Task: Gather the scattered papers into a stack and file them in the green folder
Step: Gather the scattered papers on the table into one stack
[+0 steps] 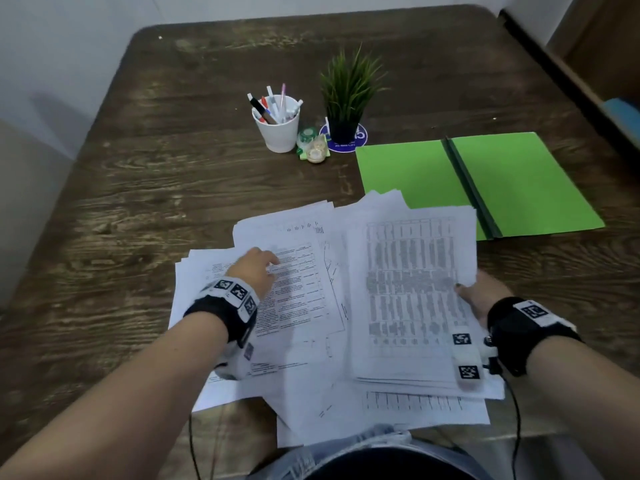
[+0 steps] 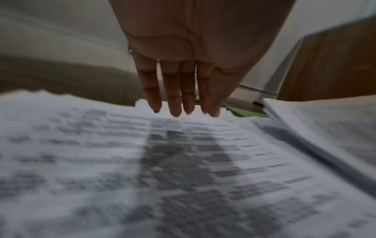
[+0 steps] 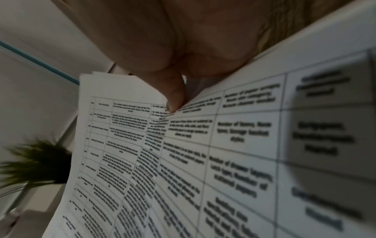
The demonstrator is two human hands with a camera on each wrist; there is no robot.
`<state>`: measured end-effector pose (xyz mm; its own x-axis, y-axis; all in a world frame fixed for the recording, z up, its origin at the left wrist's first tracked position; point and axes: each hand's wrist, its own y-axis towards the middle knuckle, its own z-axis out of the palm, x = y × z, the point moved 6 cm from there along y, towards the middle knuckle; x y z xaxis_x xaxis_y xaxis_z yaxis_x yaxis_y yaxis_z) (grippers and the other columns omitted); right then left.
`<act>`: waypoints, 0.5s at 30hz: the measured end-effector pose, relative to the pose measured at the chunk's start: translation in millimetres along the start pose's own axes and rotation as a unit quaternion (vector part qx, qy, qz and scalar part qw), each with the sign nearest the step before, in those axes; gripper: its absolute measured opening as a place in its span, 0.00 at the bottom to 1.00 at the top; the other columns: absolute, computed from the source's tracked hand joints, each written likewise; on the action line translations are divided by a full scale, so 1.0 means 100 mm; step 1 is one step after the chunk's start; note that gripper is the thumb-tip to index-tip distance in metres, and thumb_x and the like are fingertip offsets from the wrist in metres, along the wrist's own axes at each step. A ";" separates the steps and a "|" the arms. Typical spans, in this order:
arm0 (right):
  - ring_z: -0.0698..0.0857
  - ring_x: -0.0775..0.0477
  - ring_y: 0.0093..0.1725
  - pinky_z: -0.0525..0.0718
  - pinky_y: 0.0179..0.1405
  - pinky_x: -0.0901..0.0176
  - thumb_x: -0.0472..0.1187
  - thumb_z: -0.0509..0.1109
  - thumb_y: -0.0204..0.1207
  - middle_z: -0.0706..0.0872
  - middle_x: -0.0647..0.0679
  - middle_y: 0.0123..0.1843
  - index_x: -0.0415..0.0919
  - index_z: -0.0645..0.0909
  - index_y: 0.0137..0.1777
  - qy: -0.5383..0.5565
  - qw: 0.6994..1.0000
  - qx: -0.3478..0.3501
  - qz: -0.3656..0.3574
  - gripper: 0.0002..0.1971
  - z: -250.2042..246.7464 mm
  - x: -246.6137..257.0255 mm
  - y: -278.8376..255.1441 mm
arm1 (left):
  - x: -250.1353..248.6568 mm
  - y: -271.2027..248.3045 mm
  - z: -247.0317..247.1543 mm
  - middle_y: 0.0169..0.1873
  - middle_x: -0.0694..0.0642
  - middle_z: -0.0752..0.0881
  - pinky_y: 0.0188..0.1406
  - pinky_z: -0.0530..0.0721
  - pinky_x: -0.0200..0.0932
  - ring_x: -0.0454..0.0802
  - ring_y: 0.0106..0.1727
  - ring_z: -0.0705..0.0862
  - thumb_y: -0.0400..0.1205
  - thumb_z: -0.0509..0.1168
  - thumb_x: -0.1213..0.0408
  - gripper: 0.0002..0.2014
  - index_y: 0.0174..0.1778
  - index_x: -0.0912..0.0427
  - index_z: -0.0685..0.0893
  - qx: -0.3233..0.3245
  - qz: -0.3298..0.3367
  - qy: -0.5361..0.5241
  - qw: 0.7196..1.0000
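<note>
Printed white papers (image 1: 298, 299) lie fanned over the near middle of the brown table. My right hand (image 1: 479, 296) holds a thick stack of sheets (image 1: 412, 299) by its right edge, thumb (image 3: 175, 98) on top, lifted slightly above the loose sheets. My left hand (image 1: 256, 268) hovers flat over the left pile with fingers (image 2: 175, 96) straight and together, their tips near the paper (image 2: 142, 161). The green folder (image 1: 478, 181) lies open on the table at the right, behind the held stack, which covers its near left corner.
A white cup of pens (image 1: 277, 123), a small potted plant (image 1: 346, 98) and tape rolls (image 1: 311, 147) stand behind the papers. A wooden cabinet (image 1: 595, 46) is at the far right. Bare table (image 1: 121, 202) stretches to the left.
</note>
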<state>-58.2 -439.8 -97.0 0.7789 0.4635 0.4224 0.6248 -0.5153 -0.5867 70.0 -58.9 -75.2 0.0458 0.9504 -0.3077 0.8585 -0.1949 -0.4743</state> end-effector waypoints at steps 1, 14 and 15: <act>0.81 0.34 0.65 0.77 0.59 0.52 0.39 0.65 0.81 0.81 0.35 0.69 0.33 0.72 0.72 -0.015 1.000 -0.010 0.018 0.21 -0.06 -0.06 0.05 | 0.10 0.07 -0.06 0.66 0.53 0.74 0.67 0.77 0.47 0.52 0.66 0.77 0.83 0.63 0.59 0.17 0.68 0.50 0.76 -0.005 -0.007 0.029 1.000; 0.80 0.32 0.65 0.77 0.63 0.48 0.40 0.66 0.80 0.80 0.32 0.68 0.31 0.73 0.70 -0.053 0.996 -0.028 0.064 0.21 -0.10 -0.23 0.40 | 0.57 0.61 -0.29 0.64 0.55 0.75 0.66 0.73 0.55 0.57 0.67 0.74 0.67 0.74 0.40 0.35 0.65 0.52 0.73 0.033 -0.050 0.188 0.980; 0.80 0.32 0.65 0.77 0.62 0.49 0.40 0.65 0.80 0.80 0.32 0.68 0.30 0.73 0.70 -0.052 0.996 -0.030 0.064 0.21 -0.09 -0.23 0.40 | 0.57 0.62 -0.29 0.63 0.55 0.75 0.66 0.73 0.55 0.57 0.67 0.74 0.66 0.75 0.39 0.35 0.64 0.51 0.73 0.042 -0.052 0.194 0.979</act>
<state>-50.3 -477.6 -123.8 0.8447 0.4621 0.2701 0.5249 -0.6165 -0.5869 140.4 -9.9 -98.3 0.1651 0.9835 0.0734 0.8250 -0.0969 -0.5568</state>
